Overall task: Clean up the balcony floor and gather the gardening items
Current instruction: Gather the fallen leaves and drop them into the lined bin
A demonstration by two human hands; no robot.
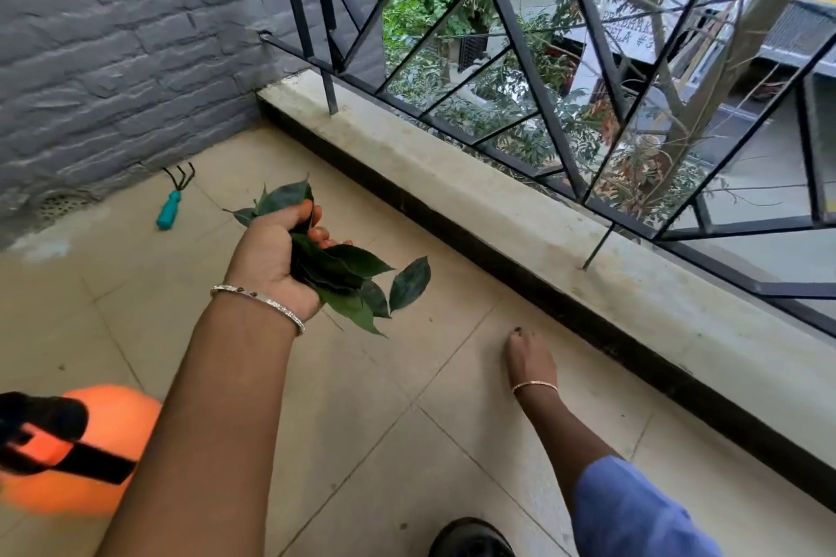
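Observation:
My left hand [276, 258] grips a bunch of dark green leaves [348, 271] over the beige tiled balcony floor [407, 398]; leaves stick out above and below the fist. My right hand [529, 357] reaches down to the floor close to the raised ledge, seen from the back with its fingers pointing away. Whether it holds anything is hidden. A small hand rake [171, 201] with a teal handle and black prongs lies on the floor near the grey brick wall, beyond my left hand.
An orange container with a black strap [77, 448] sits blurred at the lower left. A concrete ledge [497, 204] with a black metal railing [534, 72] runs along the right. A round floor drain [63, 201] lies by the wall. A dark shoe [470, 538] shows at the bottom.

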